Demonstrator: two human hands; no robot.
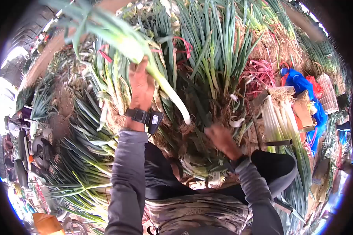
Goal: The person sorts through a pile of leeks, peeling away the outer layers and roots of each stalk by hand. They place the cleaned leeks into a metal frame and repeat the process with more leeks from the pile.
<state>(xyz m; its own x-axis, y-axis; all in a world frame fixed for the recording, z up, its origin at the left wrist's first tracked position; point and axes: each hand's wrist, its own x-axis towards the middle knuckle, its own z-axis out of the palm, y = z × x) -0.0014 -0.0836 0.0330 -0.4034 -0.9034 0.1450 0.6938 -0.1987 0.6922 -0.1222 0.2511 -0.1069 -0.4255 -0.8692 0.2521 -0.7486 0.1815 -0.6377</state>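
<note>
One leek (166, 87) in the left hand (142, 86), fingers curled closed around the stalk near the base of the blurred leaf fan (106, 33). Possibly more than one stalk in the grip; cannot tell. Runs diagonally along the long axis: leaf tops forward and far to the left, white root end (187, 117) back toward the body and to the right. Take the root end as the reference point: free of the left hand, pointing down and rightward toward the right hand (222, 139), without visible contact. At the root end, nearer to the right hand; at the leaf fan, nearer to the left. For the right hand, note a low position, to the right of the root end, with fingers seemingly bent but blurred; cannot tell whether holding a tool or nothing. Forward of both hands, upright leek bunches (213, 55), with a red tie (184, 46) among the leaves. To the left of the left forearm, a spread of loose leeks (92, 145). To the right of the right hand, well apart from the held leek, a stack of pale-stemmed leeks (279, 117), roots forward and leaves toward the body.
</note>
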